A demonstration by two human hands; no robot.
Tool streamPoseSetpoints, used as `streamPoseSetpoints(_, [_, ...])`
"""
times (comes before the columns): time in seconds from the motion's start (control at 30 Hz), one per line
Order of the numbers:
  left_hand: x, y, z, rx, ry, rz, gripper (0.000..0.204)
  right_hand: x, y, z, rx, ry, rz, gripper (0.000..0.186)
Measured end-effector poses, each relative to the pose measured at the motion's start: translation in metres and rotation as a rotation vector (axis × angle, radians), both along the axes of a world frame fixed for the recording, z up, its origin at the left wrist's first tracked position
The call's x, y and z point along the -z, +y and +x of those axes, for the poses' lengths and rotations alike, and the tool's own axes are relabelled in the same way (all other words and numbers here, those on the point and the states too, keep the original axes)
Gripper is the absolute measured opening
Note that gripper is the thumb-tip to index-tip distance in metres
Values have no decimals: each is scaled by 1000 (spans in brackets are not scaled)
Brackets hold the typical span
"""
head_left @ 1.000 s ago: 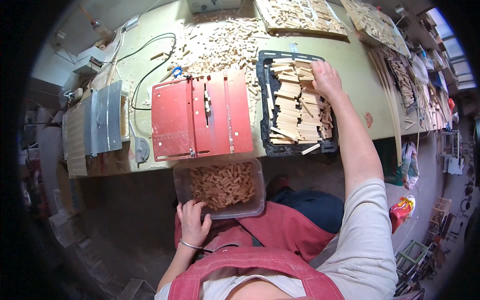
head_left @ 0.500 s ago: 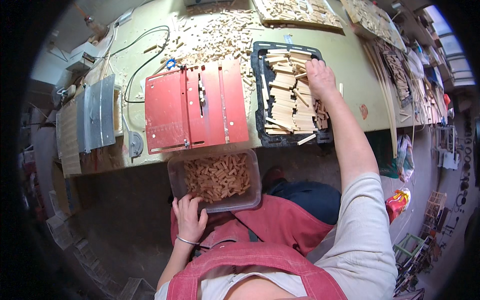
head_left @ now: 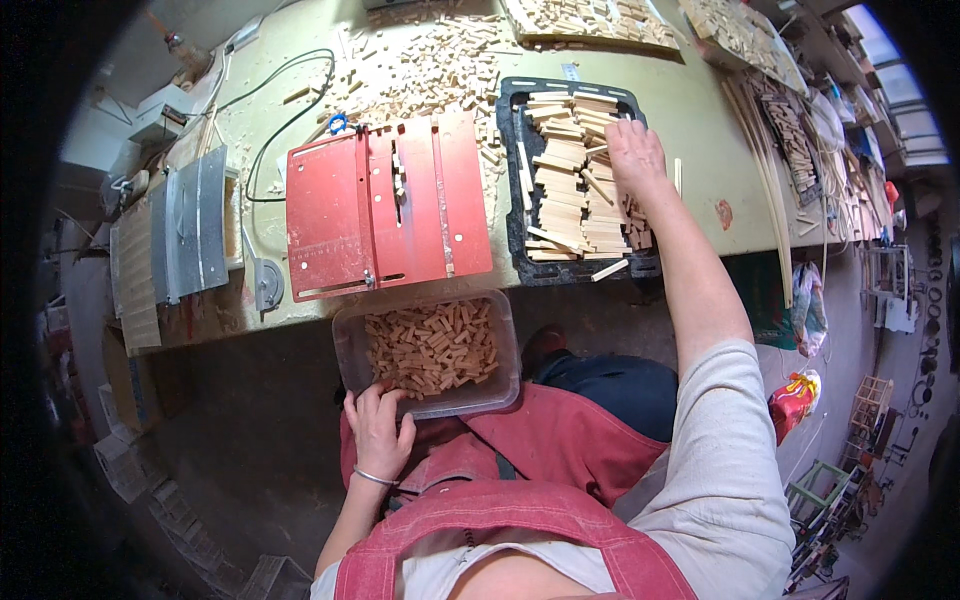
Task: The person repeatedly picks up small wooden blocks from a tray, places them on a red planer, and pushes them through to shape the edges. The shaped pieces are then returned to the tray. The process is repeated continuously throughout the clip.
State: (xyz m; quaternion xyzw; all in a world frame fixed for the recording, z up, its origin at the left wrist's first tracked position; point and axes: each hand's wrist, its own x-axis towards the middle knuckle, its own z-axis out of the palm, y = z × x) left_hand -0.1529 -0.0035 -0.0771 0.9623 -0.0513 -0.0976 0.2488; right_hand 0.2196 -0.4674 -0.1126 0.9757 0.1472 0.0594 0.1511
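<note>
At the far left of the bench (head_left: 700, 120) we see a grey metal machine (head_left: 192, 225), and beside it one small red table saw (head_left: 385, 205) with a black cable (head_left: 285, 120) curling behind it. Below the saw, resting on our lap against the bench edge, sits one clear plastic tub (head_left: 350, 345), roughly half full of short wooden blocks (head_left: 430, 345); they are too many and too jumbled for us to count. Our left hand (head_left: 380, 430) lies against the tub's near left corner, fingers curled over the rim, holding it steady.

To the right of the saw lies one black tray (head_left: 512, 215), packed with longer flat wooden strips (head_left: 560, 195) in rough stacks. Our right hand (head_left: 632, 152) rests palm down on the strips at the tray's upper right; whether the fingers have closed on a strip we cannot tell. Loose blocks (head_left: 430, 70) are scattered on the bench behind the saw, and two boards (head_left: 590, 22) covered with more pieces lie at the far edge.

Compared with a second ago, our right hand has stayed on the same part of the strip pile, and our left hand keeps its place on the tub.
</note>
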Motion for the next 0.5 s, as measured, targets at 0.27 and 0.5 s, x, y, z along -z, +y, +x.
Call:
streamPoseSetpoints(0.27, [-1,4,-4,-12,-18,-21,39,-2,-7,-28,50,-133,189,17])
streamPoseSetpoints(0.5, [-15,9,3,-40,-72,-104,39,-38,-2,-76,24,-101,449,27])
